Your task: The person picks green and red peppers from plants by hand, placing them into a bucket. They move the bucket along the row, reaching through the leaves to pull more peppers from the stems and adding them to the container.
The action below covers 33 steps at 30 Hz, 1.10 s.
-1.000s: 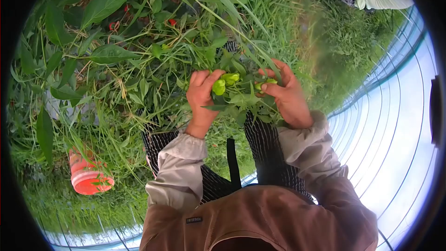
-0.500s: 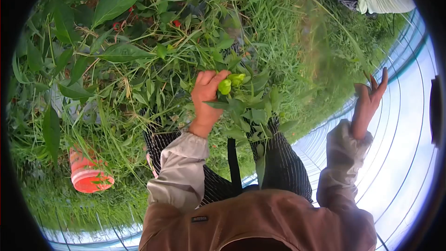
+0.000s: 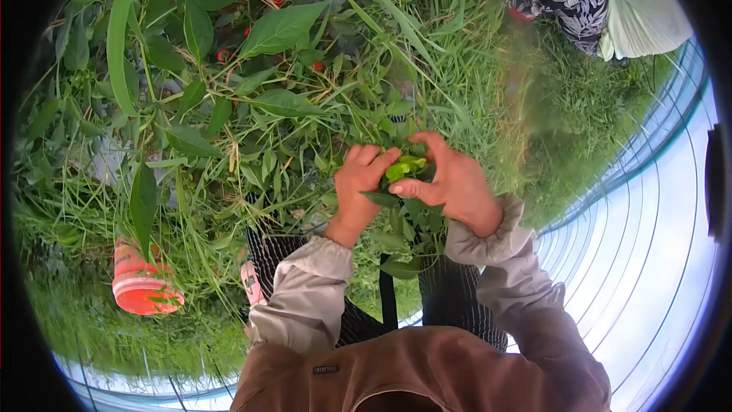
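Note:
Light-green peppers (image 3: 406,168) hang among leaves in the middle of the head view, between my two hands. My left hand (image 3: 360,189) is closed around a branch of the pepper plant (image 3: 400,233) just left of them, its thumb next to the fruit; the gripped part is hidden. From the right, my right hand (image 3: 460,187) reaches around the peppers. Its thumb and forefinger are spread, with the thumb close beneath the fruit; the other fingers are largely out of sight.
An orange-red bucket (image 3: 145,290) lies tipped in the grass at lower left. Red peppers (image 3: 223,55) show among large leaves at upper left. Another person's patterned clothing (image 3: 568,0) is at upper right. Translucent greenhouse sheeting (image 3: 633,244) with dark lines curves along the right.
My right hand has come in from the far right to the peppers. My left hand keeps its grip on the branch. The view has shifted slightly.

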Tool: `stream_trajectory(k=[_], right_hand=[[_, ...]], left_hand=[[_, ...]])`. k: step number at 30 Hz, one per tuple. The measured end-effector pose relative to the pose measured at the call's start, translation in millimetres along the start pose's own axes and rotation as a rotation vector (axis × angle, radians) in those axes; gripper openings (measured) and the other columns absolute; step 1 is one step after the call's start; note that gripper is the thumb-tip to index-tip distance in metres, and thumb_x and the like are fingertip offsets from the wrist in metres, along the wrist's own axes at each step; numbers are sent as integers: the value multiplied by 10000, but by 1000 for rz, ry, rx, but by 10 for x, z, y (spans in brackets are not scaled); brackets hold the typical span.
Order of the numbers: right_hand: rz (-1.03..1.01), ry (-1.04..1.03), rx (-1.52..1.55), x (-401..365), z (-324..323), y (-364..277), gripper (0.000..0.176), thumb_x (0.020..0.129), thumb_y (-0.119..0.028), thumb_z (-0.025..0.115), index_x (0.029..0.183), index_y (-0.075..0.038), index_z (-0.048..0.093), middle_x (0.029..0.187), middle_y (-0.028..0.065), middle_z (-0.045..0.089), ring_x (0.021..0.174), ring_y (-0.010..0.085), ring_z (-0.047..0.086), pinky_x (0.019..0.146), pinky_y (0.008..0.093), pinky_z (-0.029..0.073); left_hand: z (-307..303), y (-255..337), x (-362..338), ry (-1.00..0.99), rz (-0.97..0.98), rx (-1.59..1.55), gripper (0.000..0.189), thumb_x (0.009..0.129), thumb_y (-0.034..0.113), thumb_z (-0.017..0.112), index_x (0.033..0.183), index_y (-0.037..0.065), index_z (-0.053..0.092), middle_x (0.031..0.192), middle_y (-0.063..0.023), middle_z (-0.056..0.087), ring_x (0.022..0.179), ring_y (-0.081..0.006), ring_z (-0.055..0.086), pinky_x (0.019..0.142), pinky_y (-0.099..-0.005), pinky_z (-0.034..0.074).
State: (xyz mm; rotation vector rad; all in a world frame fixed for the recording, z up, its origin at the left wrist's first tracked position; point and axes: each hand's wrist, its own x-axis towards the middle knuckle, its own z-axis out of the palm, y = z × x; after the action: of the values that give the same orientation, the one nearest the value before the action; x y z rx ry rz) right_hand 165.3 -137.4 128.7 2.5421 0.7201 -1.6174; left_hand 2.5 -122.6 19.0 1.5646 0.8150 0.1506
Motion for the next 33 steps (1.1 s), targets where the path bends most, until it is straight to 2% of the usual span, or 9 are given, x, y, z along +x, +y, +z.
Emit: stream_trajectory(k=[6,9,11,15,17,20,28,31,33], right_hand=[[-63,56,-216,141,306,102,646,746,-542,731,1167,-84,557,916,192,666,813,360,667,677,380,517],[138,-68,104,124,318,282,529,751,-339,778,1150,-64,567,884,170,654,746,283,645,711,336,515],[68,-108,472,76,378,392,513,755,-338,744,1148,-56,573,927,202,668,877,378,656,745,397,520],[-135,130,151,-140,300,172,469,729,-232,752,1115,-24,584,934,184,673,827,318,677,756,367,523],[-141,146,187,-147,309,172,446,735,-180,735,1122,-11,590,906,142,680,765,204,673,729,310,519],[26,252,796,-139,369,203,255,815,-14,629,1066,30,627,868,18,643,757,53,558,686,213,471],[197,463,761,-123,48,404,257,791,-4,614,1044,25,644,816,-8,619,663,46,499,561,191,399],[257,597,945,-225,-658,604,252,828,-84,584,1064,-6,622,811,10,607,587,77,483,482,210,360],[202,388,1310,-267,-1153,508,272,869,-197,561,1090,-42,597,847,42,600,552,119,487,440,232,353]], left_hand=[[-13,26,1,-53,-42,32,363,650,138,706,1012,121,672,850,-36,572,788,-269,551,624,-363,477],[-14,49,-6,-54,-55,29,405,635,124,714,1036,119,659,875,-44,589,819,-276,565,641,-367,485],[-25,81,20,-45,-47,30,424,629,119,718,1048,118,653,888,-49,597,838,-279,573,652,-369,490],[-67,102,76,-74,-63,-46,419,620,103,720,1033,105,653,886,-70,611,841,-291,590,664,-376,494],[-78,115,90,-94,-14,-34,433,624,104,719,1051,119,649,894,-58,609,861,-281,590,671,-371,497],[-109,184,134,-93,-25,-54,402,627,92,714,1024,114,656,873,-51,606,849,-277,591,663,-362,495],[-132,194,130,12,-80,-37,377,627,81,704,999,126,668,847,-48,603,844,-283,583,670,-366,499],[-148,150,143,28,-71,-66,336,653,90,694,986,131,669,847,-57,616,848,-298,590,692,-381,500],[-157,170,83,-26,-50,-58,326,660,99,697,983,136,670,846,-62,622,848,-304,595,703,-385,500]])
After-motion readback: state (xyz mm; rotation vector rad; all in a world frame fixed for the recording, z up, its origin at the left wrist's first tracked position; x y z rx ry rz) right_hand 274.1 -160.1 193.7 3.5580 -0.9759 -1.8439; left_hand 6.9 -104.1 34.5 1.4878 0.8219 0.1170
